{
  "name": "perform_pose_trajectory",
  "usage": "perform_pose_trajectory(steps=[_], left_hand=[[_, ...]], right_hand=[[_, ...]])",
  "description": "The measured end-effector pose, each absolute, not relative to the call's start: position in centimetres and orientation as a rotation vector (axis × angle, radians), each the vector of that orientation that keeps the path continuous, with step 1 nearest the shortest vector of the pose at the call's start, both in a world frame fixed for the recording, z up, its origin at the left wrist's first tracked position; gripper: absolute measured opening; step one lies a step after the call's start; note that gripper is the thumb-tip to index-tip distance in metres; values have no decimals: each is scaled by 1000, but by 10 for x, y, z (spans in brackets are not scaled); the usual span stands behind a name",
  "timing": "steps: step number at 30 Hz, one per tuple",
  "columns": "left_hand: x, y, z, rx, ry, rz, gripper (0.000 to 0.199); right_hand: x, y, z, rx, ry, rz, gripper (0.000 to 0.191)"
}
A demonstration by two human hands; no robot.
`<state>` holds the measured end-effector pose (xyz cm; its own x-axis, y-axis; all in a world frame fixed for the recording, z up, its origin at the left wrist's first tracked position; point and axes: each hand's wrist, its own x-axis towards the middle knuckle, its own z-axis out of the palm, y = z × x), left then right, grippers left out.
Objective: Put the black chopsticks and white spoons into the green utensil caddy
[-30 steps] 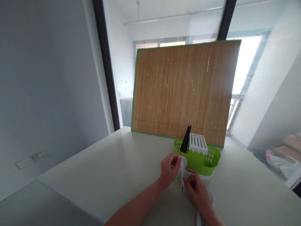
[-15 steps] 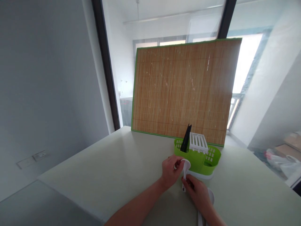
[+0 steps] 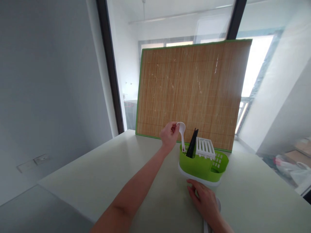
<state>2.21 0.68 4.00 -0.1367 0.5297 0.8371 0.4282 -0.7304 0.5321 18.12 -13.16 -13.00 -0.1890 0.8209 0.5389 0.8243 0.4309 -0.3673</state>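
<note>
A small white spoon (image 3: 182, 137) hangs bowl up, with my left hand (image 3: 169, 134) pinching the rim of its bowl. Its handle end reaches the left compartment of a green utensil holder (image 3: 194, 166), beside the black chopsticks (image 3: 192, 143) that lean there. I cannot tell whether the handle touches the holder. A white slotted rack (image 3: 205, 147) sits across the holder's middle. In front of the holder, my right hand (image 3: 203, 197) hovers low over the table with thumb and fingers apart, holding nothing. Another white spoon (image 3: 218, 204) lies partly hidden under my right hand and wrist.
The holder has a white base (image 3: 199, 180) and stands on a pale table (image 3: 121, 171). A bamboo mat (image 3: 189, 90) with green edging stands upright behind it. Glass panes rise beyond the mat. Bags and boxes (image 3: 296, 161) are at the far right.
My left hand has lifted the spoon up and away, from in front of the holder to above its left compartment. My right hand has let go of the spoon's handle and stayed low.
</note>
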Motion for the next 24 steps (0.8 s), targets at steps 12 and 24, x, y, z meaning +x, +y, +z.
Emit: perform_pose_trajectory(steps=[12, 24], left_hand=[[57, 36, -12, 2495, 1518, 1231, 28], [48, 27, -22, 2280, 1492, 1411, 28]], right_hand=[[179, -135, -119, -1370, -2060, 14, 20], [179, -137, -117, -1302, -2080, -19, 20]])
